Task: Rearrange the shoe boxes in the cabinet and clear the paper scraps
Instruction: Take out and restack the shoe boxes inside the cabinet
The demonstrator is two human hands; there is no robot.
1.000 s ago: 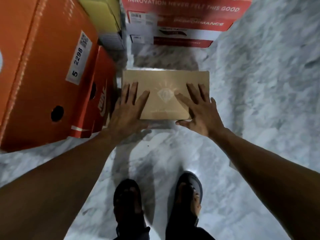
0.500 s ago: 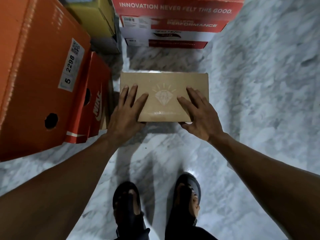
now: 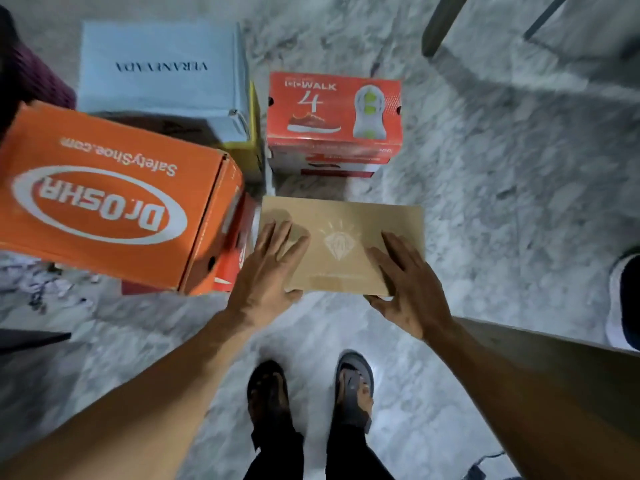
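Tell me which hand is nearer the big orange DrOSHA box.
Left. The left hand lies on the left end of the brown box, close beside the orange box; the right hand lies on its right end, farther away.

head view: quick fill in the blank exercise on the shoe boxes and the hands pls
1. The left hand and the right hand lie with straight fingers on the diamond-logo box, whose colour is ___.
2. The red box beyond it bears the large number ___.
3. The orange box printed SafetyShoe.com is on the person's ___ side.

Missing words: brown; 4; left
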